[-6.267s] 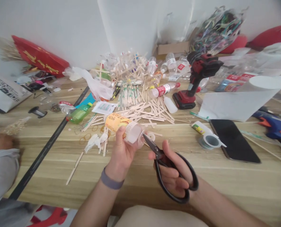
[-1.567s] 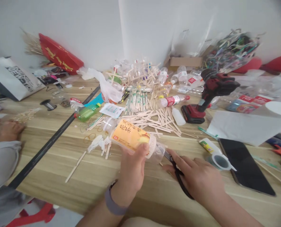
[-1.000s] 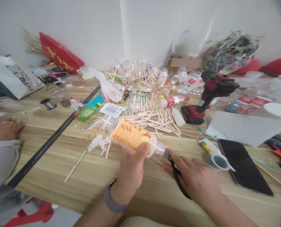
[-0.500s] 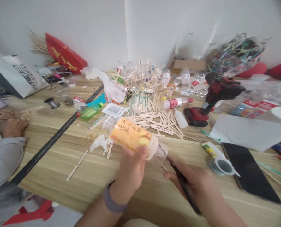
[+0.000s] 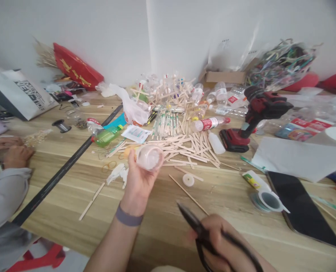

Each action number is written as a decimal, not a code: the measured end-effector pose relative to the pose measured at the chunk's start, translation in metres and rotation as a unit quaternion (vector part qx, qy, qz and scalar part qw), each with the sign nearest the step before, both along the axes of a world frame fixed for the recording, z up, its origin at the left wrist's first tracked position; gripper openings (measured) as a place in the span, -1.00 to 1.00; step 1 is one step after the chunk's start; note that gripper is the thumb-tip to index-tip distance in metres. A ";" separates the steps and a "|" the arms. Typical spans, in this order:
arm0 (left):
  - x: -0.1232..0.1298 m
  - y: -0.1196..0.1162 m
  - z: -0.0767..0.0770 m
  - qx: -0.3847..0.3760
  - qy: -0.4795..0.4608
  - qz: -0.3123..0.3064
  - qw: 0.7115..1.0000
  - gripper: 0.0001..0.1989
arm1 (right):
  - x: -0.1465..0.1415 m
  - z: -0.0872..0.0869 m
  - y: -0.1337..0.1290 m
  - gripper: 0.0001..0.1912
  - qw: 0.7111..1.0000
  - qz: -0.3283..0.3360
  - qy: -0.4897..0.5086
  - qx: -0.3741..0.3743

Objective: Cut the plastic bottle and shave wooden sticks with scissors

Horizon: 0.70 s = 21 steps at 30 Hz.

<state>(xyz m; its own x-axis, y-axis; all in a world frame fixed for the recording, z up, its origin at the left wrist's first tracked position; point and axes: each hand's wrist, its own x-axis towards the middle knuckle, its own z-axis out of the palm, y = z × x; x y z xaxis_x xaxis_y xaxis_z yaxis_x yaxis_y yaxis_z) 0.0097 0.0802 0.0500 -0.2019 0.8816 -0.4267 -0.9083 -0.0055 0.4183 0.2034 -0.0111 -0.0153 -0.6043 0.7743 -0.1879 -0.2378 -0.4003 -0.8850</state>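
My left hand (image 5: 138, 187) is wrapped around a clear plastic bottle (image 5: 149, 158), held above the table (image 5: 156, 234), its yellow-orange label too hidden to read. My right hand (image 5: 217, 234) grips blurred black scissors (image 5: 193, 221), apart from the bottle. Beyond lie wooden craft sticks (image 5: 182, 142) and a red-labelled bottle (image 5: 209, 124); far left, a white shopping bag (image 5: 17, 88) reads "MENS" and "NEW", near a red packet (image 5: 76, 66) with gold characters.
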 end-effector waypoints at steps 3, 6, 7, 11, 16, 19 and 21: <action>-0.006 0.008 0.007 0.015 0.002 -0.021 1.000 -0.60 | 0.008 0.013 0.004 -0.50 0.930 -0.141 -0.271 0.204; -0.001 0.003 0.006 0.028 -0.014 -0.092 0.995 -0.58 | 0.013 0.028 0.013 -0.49 0.867 -0.207 -0.352 0.287; 0.002 0.001 0.005 0.028 -0.017 -0.102 0.994 -0.58 | 0.013 0.032 0.014 -0.46 0.860 -0.223 -0.355 0.291; 0.010 -0.005 0.004 0.020 -0.026 -0.103 0.994 -0.58 | 0.013 0.038 0.017 -0.34 0.863 -0.201 -0.338 0.318; 0.013 -0.007 0.006 -0.001 -0.020 -0.103 0.994 -0.59 | 0.009 0.039 0.017 -0.24 0.889 -0.170 -0.290 0.311; 0.017 -0.007 0.006 -0.008 -0.019 -0.106 0.994 -0.58 | 0.004 0.044 0.012 -0.31 0.948 -0.111 -0.219 0.202; 0.019 -0.008 0.005 -0.003 -0.022 -0.108 0.994 -0.59 | -0.001 0.047 0.007 -0.32 0.981 -0.065 -0.136 0.125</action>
<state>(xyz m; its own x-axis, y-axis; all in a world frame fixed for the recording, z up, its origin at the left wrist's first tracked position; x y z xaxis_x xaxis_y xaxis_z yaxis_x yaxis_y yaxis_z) 0.0290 0.0721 0.0554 0.0107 0.8993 -0.4372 -0.9057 0.1940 0.3769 0.2023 -0.0041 0.0313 -0.4517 0.8836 -0.1237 -0.0135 -0.1454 -0.9893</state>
